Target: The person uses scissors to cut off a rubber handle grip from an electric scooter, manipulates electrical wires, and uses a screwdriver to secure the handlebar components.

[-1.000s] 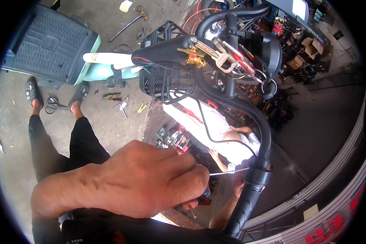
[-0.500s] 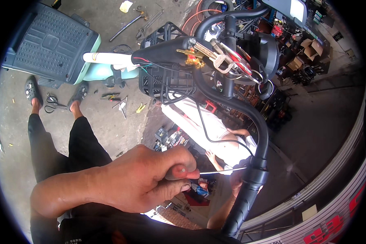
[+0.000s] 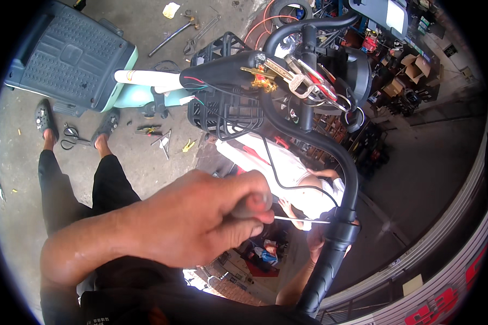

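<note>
My left hand is closed in the middle of the view, its thumb and curled fingers pinching the end of a thin silver wire. That wire runs right to the collar of a black handlebar grip. Behind the grip is my right hand, mostly covered; its fingers are hidden, so its hold does not show. The black handlebar curves upward from there, with a loose black cable looping beside it. A bunch of keys hangs at the bar's centre.
A pale green scooter body with a grey footboard stands upper left. On the floor lie a hammer, scissors and pliers. Beyond the black basket is another person in white clothes. Cluttered shelves stand upper right.
My left hand has risen a little and shifted slightly right, still pinching the wire, which now lies more level. My right hand stays behind the grip.
</note>
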Demonstrator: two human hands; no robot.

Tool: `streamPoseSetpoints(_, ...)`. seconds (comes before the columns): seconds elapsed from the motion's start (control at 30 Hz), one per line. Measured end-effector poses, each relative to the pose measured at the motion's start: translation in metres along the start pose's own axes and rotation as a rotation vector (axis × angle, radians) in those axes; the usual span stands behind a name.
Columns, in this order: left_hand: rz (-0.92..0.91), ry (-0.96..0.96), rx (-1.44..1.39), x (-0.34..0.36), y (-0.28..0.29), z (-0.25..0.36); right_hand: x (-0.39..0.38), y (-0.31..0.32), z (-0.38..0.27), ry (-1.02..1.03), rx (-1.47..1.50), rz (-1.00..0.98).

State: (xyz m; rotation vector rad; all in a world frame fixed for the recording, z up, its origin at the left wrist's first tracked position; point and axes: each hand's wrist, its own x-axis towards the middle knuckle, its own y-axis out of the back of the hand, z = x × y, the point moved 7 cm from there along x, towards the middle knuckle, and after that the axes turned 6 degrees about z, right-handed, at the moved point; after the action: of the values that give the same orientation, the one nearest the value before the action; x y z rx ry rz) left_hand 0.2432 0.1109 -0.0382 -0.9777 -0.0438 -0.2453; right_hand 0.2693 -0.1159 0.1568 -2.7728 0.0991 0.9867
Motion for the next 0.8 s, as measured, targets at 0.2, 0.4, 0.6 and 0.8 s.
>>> streamPoseSetpoints(0.2, -0.032, 0.514, -0.545, 0.011, 0.001, -0.037, -0.021, 0.031, -0.024, 0.123, -0.12, 0.332)
streamPoseSetpoints(0.4, -0.094, 0.655, -0.722, 0.013, -0.005, -0.045, -0.007, 0.008, -0.007, -0.019, -0.151, -0.008)
streamPoseSetpoints(0.6, -0.026, 0.493, -0.369, 0.017, 0.008, -0.008, -0.009, 0.018, -0.017, 0.002, -0.107, 0.051)
streamPoseSetpoints(0.8, -0.075, 0.545, -0.35, 0.005, -0.001, -0.037, -0.018, 0.039, -0.024, -0.037, 0.002, 0.087)
